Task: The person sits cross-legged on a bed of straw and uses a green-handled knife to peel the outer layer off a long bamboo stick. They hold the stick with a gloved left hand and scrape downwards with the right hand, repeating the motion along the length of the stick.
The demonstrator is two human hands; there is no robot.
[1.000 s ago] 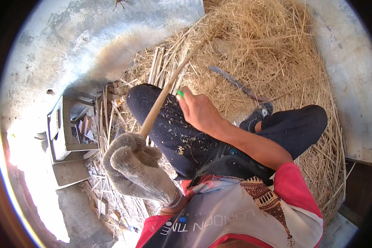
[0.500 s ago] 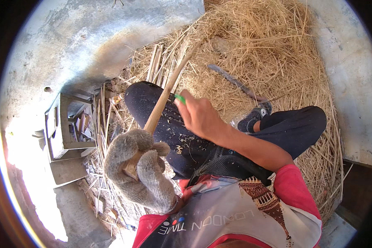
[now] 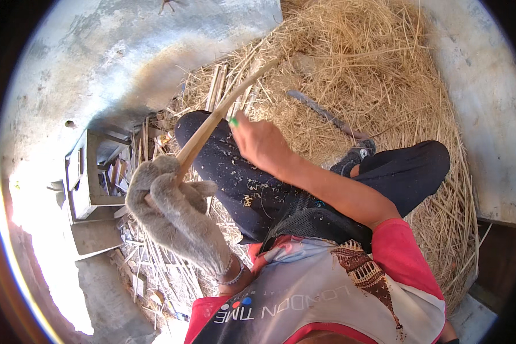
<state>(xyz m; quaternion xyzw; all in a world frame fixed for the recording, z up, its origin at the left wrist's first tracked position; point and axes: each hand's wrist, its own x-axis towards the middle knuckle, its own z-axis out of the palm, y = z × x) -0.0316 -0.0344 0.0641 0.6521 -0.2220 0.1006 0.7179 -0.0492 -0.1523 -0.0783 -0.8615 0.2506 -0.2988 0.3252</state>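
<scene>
One gloved left hand is clamped around the lower end of a pale stick, which I see slanting up and right from it. Just beside the stick, a small green object sits pinched in the right hand; I judge this a scraping step, calling next for a steady stick.

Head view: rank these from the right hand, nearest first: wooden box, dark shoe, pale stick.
From the right hand:
1. Pale stick: just to its left, slanting up from the gloved left hand.
2. Dark shoe: to its right.
3. Wooden box: far left, past the left hand.
</scene>
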